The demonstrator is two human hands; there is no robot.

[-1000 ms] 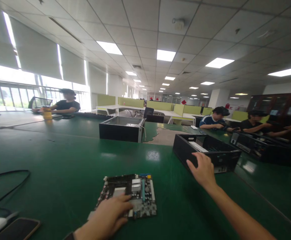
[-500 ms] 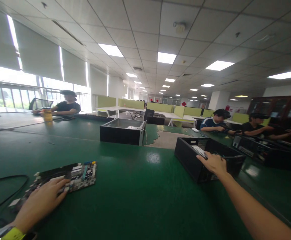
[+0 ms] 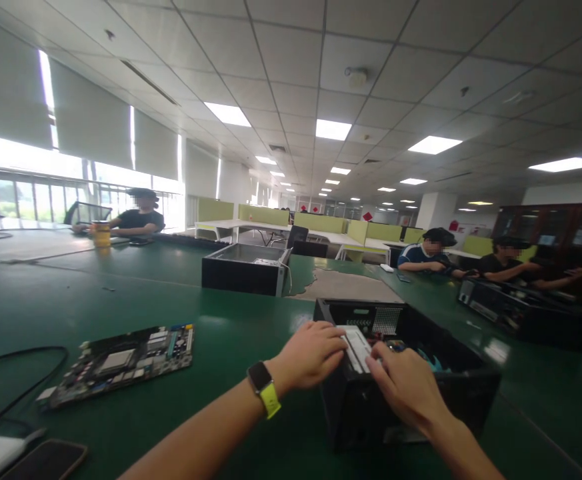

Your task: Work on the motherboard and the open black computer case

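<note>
Since the silver box (image 3: 355, 348) sits at the near left corner of the uncovered black case (image 3: 351, 417), close to its rim, careful handling there seems to depend on both hands working evenly. The left hand (image 3: 308, 353) reaches in from the left, fingers stretched forward and close together, tips at the box's left edge; the right hand (image 3: 408, 383) bends over the near wall, fingers curled, tips at the right edge. Whether either one pinches the metal or only rests on it cannot be told, nor whether the box is loose or fastened. Contact low on both sides would probably give a steadier hold than pressing from above, and bare fingers would do well to avoid thin edges. A level, unhurried touch should also spare the blue-green part (image 3: 435, 362) farther right inside the case. The green table (image 3: 251, 327) under it looks smooth, so a sideways push might make the case slide. The circuit board (image 3: 135, 363) lies on the table well apart, beyond the left arm, and the watch (image 3: 261, 380) on the left wrist could catch the rim if that arm dipped.
</note>
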